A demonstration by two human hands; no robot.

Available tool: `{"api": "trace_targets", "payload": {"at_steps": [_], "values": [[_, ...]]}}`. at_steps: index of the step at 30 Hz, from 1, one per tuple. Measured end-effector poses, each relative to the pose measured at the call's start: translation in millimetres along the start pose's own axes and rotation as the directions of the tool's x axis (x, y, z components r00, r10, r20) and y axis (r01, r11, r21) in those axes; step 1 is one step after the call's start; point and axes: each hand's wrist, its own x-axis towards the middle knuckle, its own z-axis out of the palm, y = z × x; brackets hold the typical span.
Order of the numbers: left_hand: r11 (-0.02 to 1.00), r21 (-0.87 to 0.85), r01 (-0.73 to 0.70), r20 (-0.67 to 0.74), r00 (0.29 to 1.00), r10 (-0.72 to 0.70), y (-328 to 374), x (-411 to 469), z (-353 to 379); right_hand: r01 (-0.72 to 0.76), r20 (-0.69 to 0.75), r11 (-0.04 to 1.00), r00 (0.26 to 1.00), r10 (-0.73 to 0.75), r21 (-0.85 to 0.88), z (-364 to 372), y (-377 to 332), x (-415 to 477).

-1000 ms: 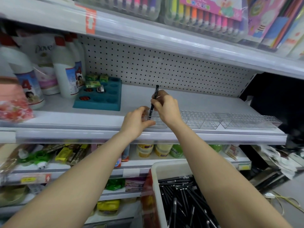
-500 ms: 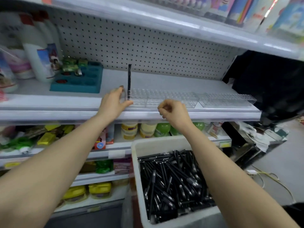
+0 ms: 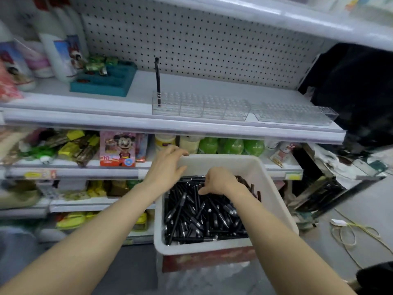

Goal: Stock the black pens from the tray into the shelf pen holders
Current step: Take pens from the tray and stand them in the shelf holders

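A white tray [image 3: 278,201] stands below the shelf, filled with several loose black pens [image 3: 202,220]. On the middle shelf, one black pen [image 3: 157,81] stands upright at the left end of the clear pen holders [image 3: 204,107]; the other slots look empty. My left hand [image 3: 168,165] hovers with relaxed fingers over the tray's far left corner. My right hand [image 3: 219,180] reaches down into the far part of the pen pile. Its fingers curl under and are hidden, so a grip cannot be made out.
A teal tray [image 3: 104,84] with small items and white bottles [image 3: 57,50] sit on the shelf's left. Packaged goods and green containers [image 3: 231,145] fill the lower shelves. A yellow cable [image 3: 350,231] lies on the floor at right.
The pen was left standing in the holder. Both hands dropped from the shelf to the tray, the right one into the pens. The view tilted downward.
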Motion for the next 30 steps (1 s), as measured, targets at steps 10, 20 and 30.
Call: {"api": "trace_targets", "payload": {"at_steps": [10, 20, 30], "values": [[0.994, 0.088, 0.064, 0.076, 0.995, -0.07, 8.2, -10.8, 8.3, 0.216, -0.433, 0.808, 0.9, 0.054, 0.549, -38.6, 11.5, -17.5], [0.997, 0.009, 0.073, 0.042, 0.996, -0.073, 43.5, 11.9, -13.0, 0.425, -0.774, 0.854, 0.631, -0.043, 0.299, -64.3, 23.6, -19.5], [0.988, 0.151, 0.017, -0.286, 0.958, 0.028, 17.5, 64.8, -84.3, 0.453, -0.764, 0.892, 0.574, -0.293, -0.001, -115.6, -10.1, 9.7]]}}
